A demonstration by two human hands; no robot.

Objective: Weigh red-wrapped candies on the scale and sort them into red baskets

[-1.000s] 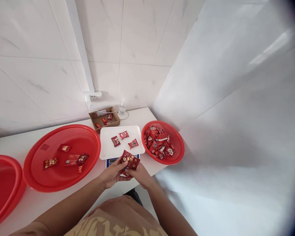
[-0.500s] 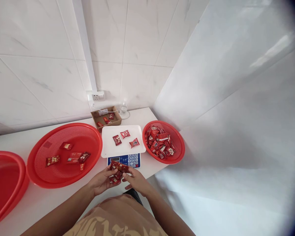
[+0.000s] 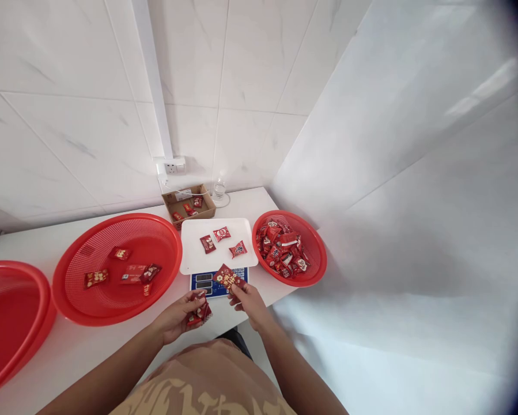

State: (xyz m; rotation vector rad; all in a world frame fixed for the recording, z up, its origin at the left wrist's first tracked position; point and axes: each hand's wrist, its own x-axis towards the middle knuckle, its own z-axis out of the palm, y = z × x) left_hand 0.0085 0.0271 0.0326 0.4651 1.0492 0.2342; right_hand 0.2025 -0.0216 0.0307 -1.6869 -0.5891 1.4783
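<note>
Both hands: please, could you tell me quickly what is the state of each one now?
Left hand: closed, holding a bunch of small red packets.
Right hand: closed, pinching a red packet with gold lettering.

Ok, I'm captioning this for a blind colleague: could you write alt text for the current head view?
A person's left hand holds small red packets while the right hand holds a single packet near a scale's blue panel. Three packets lie on the white tray, between a well-filled red basket and a larger one holding a few.
</note>
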